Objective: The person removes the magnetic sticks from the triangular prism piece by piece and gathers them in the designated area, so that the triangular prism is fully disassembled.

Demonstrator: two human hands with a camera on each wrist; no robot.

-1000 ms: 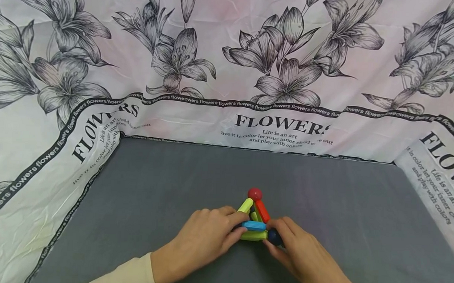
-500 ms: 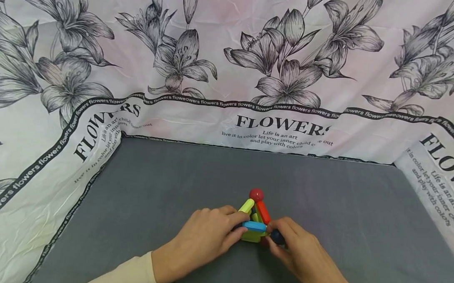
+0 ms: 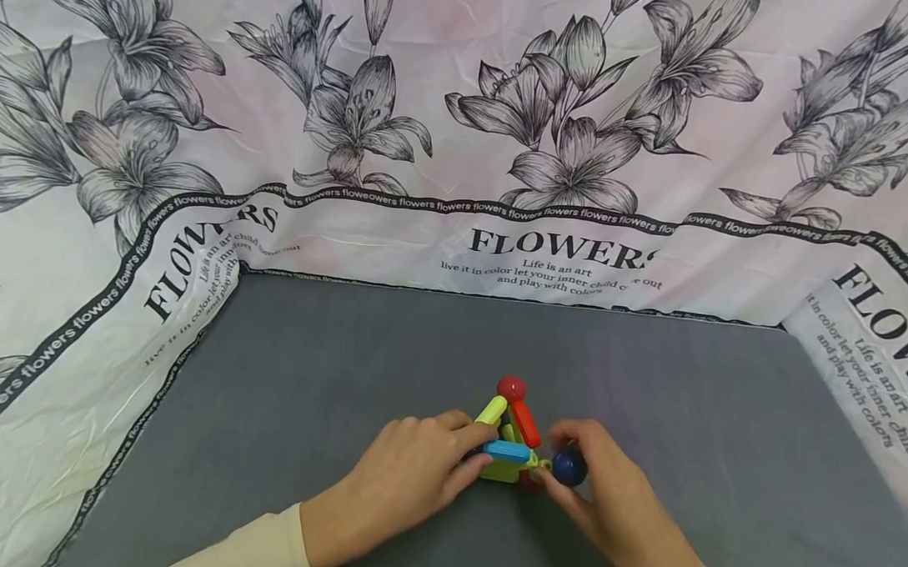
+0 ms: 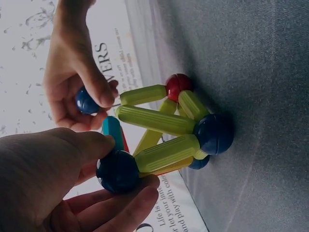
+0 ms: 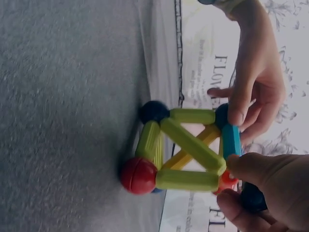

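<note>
A small frame of magnetic rods and balls stands on the grey cloth. My left hand [image 3: 410, 470] grips its upper near-left corner, a dark blue ball [image 4: 117, 171], beside the light blue rod [image 3: 506, 450]. Fingers of my right hand [image 3: 615, 502] curl round another dark blue ball [image 3: 569, 467], just right of the loose rod ends. Near that ball, the right thumb [image 4: 99, 87] lies close to the tip of a diagonal yellow-green rod [image 5: 193, 145]. A red ball [image 3: 511, 388] tops the far corner, joined by a red rod [image 3: 525, 424]. Another red ball [image 5: 138, 175] sits at the base.
Grey cloth [image 3: 331, 354] covers the table. White flower-printed sheeting [image 3: 395, 240] rises at the back and along both sides. At the frame's base, a dark blue ball [image 5: 154, 112] rests close to the cloth.
My right hand has drawn the dark blue ball rightward, off the frame's near-right corner, opening a gap to the rod ends. My left hand keeps its hold in nearly the same place.
</note>
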